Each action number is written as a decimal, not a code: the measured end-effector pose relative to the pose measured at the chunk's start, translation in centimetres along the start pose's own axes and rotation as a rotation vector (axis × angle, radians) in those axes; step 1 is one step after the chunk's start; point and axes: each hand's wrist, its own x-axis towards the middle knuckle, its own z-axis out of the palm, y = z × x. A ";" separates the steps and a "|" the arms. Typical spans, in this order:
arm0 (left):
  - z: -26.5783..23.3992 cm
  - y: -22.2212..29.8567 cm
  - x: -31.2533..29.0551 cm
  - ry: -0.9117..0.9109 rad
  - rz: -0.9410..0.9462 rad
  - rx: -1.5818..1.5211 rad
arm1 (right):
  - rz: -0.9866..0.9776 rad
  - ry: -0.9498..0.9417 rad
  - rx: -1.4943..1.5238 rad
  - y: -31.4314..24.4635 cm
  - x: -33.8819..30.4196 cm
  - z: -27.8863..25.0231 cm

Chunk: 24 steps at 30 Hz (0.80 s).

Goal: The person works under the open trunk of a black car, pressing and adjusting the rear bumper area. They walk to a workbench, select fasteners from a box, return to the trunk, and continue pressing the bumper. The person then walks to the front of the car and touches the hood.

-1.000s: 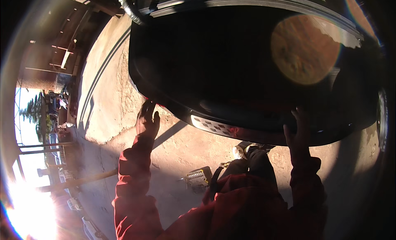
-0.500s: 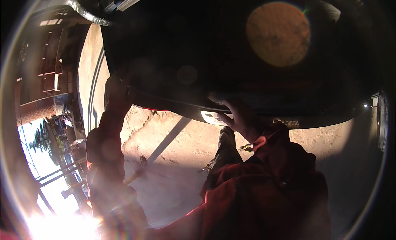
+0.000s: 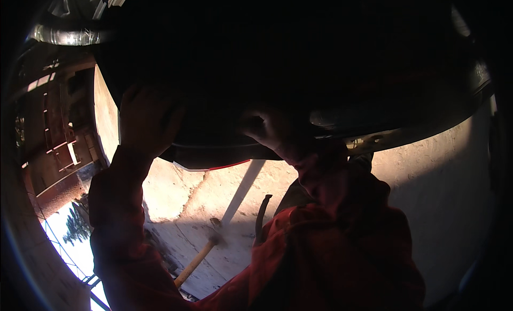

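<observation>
A large dark car body panel [image 3: 224, 147] with a curved lower edge fills the upper part of the view, most of it lost in shadow. My left hand [image 3: 149, 121] rests against its left end, fingers stretched out and thumb apart. Closer to the middle, my right hand [image 3: 267, 129] has its thumb and fingers curled together at the panel. Shadow hides whatever lies between them. A red strip [image 3: 230, 164] shows along the lower edge, between the two hands.
On the sandy ground lies a hammer with a wooden handle [image 3: 195, 264]. A dark curved bar [image 3: 262, 217] is beside my leg. A pale strip with holes [image 3: 377, 141] runs under the panel at right. A shiny silver wrapped pipe [image 3: 69, 36] is at upper left.
My right hand has moved left and up along the panel, off its lower edge, and its fingers have curled. The view has shifted, showing more of the hammer and the curved bar.
</observation>
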 end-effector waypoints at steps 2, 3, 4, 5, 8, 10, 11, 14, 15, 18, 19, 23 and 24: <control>0.0 0.1 0.1 0.020 0.012 -0.026 | 0.007 -0.017 0.083 0.9 0.4 0.4; 0.1 0.1 0.1 0.044 0.025 -0.034 | -0.024 -0.013 0.058 1.2 0.5 0.6; 0.1 0.1 0.1 0.105 0.037 -0.057 | -0.065 -0.006 0.043 1.5 0.6 0.7; 0.2 0.1 0.1 0.150 0.053 -0.074 | -0.060 -0.009 0.033 1.8 0.7 0.7; 0.5 -0.1 0.1 0.217 0.084 -0.107 | -0.080 0.004 0.028 2.3 1.0 1.0; 0.7 -0.3 0.2 0.216 0.076 -0.159 | -0.102 0.041 0.022 2.4 1.0 1.2; 0.8 -0.4 0.3 0.218 0.073 -0.187 | -0.077 0.029 0.039 2.4 1.0 1.3; 1.0 -0.6 0.3 0.236 0.111 -0.170 | -0.012 -0.001 0.089 2.0 1.0 1.4; 1.0 -0.6 0.3 0.231 0.116 -0.160 | 0.008 -0.021 0.112 1.8 1.0 1.4; 0.8 -0.7 0.3 0.216 0.136 -0.141 | 0.155 -0.113 0.210 1.1 1.3 1.2; 0.7 -0.7 0.3 0.207 0.136 -0.138 | 0.216 -0.149 0.247 0.9 1.5 1.2; 0.5 -0.9 0.5 0.172 0.139 -0.166 | 0.056 -0.183 0.063 0.5 2.9 0.7; 0.5 -1.0 0.5 0.179 0.150 -0.165 | 0.119 -0.259 0.100 0.4 3.1 0.5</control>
